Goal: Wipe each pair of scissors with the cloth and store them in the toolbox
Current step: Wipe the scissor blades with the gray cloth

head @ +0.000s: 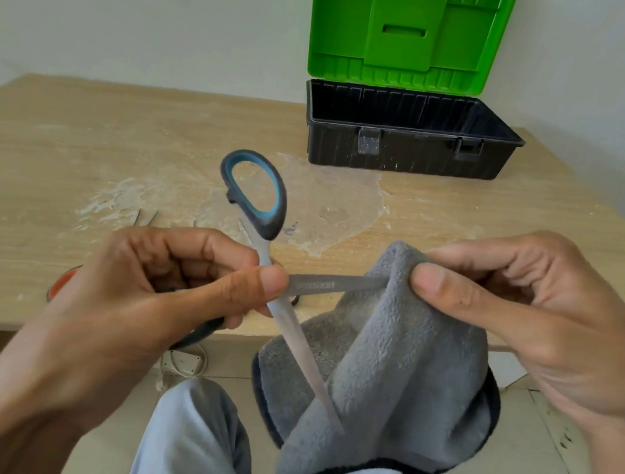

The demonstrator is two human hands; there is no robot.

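Note:
My left hand (162,280) grips a pair of scissors (256,197) near the pivot, blades spread apart. Its dark handle loop with a blue lining points up and away over the table; the other handle is hidden under my hand. One blade runs right into the grey cloth (385,365), the other slants down in front of it. My right hand (524,304) pinches the cloth around the tip of the right-pointing blade. The black toolbox (406,149) with its green lid (409,31) raised stands at the back of the table, nothing visible inside it.
The wooden table (76,150) carries a pale dried stain in the middle. An orange and dark rounded thing (63,279) peeks out behind my left wrist at the table's near edge. Below are my knees in light trousers (196,440) and a white socket (183,363) on the floor.

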